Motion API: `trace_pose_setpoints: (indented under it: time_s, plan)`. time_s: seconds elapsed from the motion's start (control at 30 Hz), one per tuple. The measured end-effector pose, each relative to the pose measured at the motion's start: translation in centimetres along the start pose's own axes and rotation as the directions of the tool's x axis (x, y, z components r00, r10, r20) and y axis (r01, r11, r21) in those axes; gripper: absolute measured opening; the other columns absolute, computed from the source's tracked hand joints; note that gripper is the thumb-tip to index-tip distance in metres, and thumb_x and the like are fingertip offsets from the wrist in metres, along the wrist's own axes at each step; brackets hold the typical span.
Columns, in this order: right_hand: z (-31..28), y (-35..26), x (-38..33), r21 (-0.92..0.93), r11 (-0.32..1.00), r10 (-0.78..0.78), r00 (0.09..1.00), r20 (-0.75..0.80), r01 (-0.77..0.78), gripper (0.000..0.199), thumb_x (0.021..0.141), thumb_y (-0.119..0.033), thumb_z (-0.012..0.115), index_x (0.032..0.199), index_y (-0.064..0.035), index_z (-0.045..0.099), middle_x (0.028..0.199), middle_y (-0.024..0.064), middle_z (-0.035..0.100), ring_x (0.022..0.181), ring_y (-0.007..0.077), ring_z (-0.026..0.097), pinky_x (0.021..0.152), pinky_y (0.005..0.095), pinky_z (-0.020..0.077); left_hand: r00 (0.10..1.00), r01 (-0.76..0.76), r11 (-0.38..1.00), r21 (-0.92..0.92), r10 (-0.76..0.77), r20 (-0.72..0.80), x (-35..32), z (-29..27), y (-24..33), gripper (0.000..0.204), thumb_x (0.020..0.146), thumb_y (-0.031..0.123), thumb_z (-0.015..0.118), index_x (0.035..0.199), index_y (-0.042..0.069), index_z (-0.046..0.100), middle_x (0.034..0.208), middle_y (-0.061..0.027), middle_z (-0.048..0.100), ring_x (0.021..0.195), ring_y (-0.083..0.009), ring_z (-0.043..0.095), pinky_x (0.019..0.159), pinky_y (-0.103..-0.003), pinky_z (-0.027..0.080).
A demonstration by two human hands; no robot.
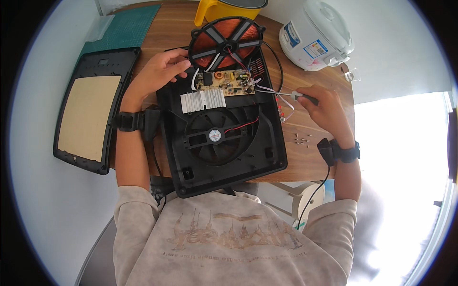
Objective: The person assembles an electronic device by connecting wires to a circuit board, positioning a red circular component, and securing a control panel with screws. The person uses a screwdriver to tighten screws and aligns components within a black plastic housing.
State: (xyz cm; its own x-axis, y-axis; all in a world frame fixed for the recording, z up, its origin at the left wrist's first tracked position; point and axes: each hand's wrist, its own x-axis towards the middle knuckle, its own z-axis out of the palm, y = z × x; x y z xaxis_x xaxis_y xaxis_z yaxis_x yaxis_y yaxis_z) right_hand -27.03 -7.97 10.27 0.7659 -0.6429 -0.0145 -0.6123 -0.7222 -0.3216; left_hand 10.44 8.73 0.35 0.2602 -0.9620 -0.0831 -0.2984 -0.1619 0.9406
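Note:
A black induction cooker base [226, 178] lies in front of me with its inside exposed. My left hand [164, 69] grips the left rim of a round copper induction coil [202, 35], which sits over the far end of the base. Below the coil are a circuit board [234, 86], a silver heat sink [203, 100] and a cooling fan [214, 136]. My right hand [322, 106] is closed around a screwdriver [309, 98]. Its shaft points left toward the wires at the board's right edge; whether the tip touches anything is too small to tell.
The black-framed top panel [88, 117] lies at the left, partly over a green cutting mat [126, 31]. Several loose screws [301, 139] lie right of the base. A white rice cooker [315, 38] and a yellow container [229, 9] stand behind on the wooden table [324, 157].

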Motion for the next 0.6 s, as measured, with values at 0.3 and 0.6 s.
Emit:
trace_pose_setpoints:
  time_s: [0.3,0.6]
  plan:
    - [-0.2,-0.1,0.4,-0.080,0.993,-0.081,0.997,0.015,0.082,0.020,0.091,-0.020,0.071,0.103,-0.0065,0.078,0.089,0.0182,0.069,0.079,0.0363,0.066,0.072,0.0449,0.0511,1.000,0.000,1.000,-0.002,0.000,0.009,0.1,0.1,0.2,0.053,0.101,0.033,0.064,0.140,-0.002,0.055,0.114,-0.0053,0.069,0.091,-0.0113,0.069,0.071,-0.025,0.051]
    - [-2.5,-3.2,4.2,-0.431,0.815,-0.374,0.920,0.116,0.386,0.019,0.091,-0.022,0.071,0.091,-0.0036,0.077,0.080,0.0171,0.069,0.082,0.0383,0.068,0.073,0.0469,0.0534,1.000,0.024,1.000,0.009,-0.024,0.004,0.0,0.0,0.2,0.057,0.101,0.035,0.064,0.144,-0.002,0.052,0.115,-0.0044,0.070,0.091,-0.0106,0.068,0.071,-0.024,0.051]
